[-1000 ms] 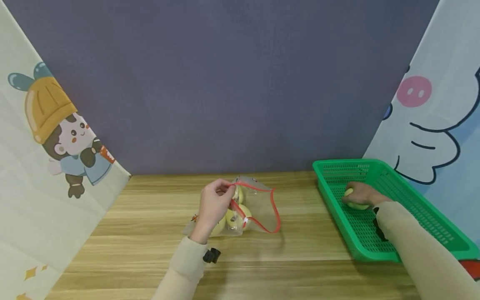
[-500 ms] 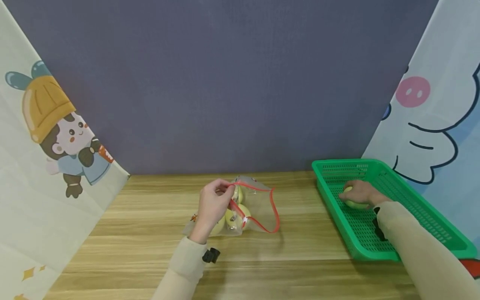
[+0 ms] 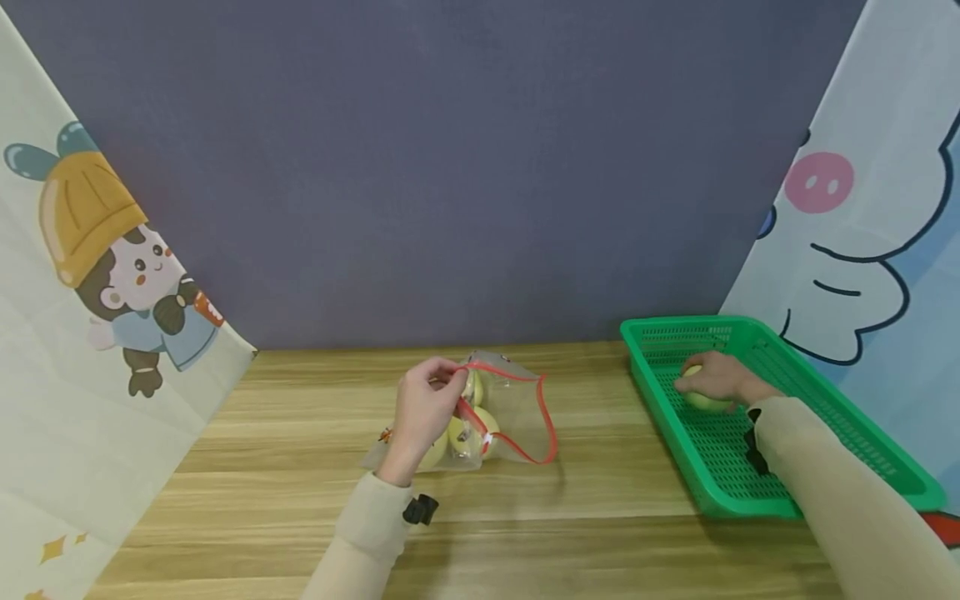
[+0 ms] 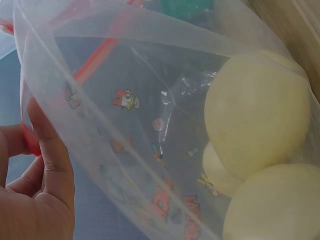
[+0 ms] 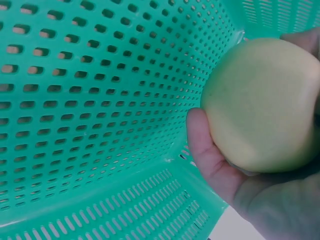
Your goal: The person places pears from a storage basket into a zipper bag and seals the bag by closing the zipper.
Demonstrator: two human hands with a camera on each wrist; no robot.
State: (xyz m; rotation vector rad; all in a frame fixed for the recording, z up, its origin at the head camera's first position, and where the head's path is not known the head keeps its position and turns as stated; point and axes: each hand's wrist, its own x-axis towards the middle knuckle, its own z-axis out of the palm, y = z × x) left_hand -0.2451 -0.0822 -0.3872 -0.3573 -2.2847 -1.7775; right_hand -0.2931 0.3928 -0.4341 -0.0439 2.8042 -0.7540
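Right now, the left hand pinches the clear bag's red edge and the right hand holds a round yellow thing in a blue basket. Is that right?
Only the colour is wrong: the basket is green, not blue, as the head view shows. The rest is right.

The bag (image 4: pixel 165 120) is looking thin, see-through and slippery, like plastic, and its folds are catching shiny streaks. Its red strip (image 3: pixel 544 406) is looking like smooth, bendy plastic. The pale round things (image 4: pixel 257 115) inside are looking smooth and dull through it. The round yellow thing (image 5: pixel 260 105) in the basket (image 3: pixel 750 507) is showing smooth skin with a soft shine. That basket is looking like hard green plastic, smooth and a bit glossy. The table (image 3: pixel 585 542) is showing wood stripes and looking smooth. The grey-purple back wall (image 3: pixel 465 183) is looking matt, like cloth. The side sheets (image 3: pixel 45 417) are looking like dull, wrinkled cloth. The sleeves (image 3: pixel 810 462) are looking like soft, dull cloth.
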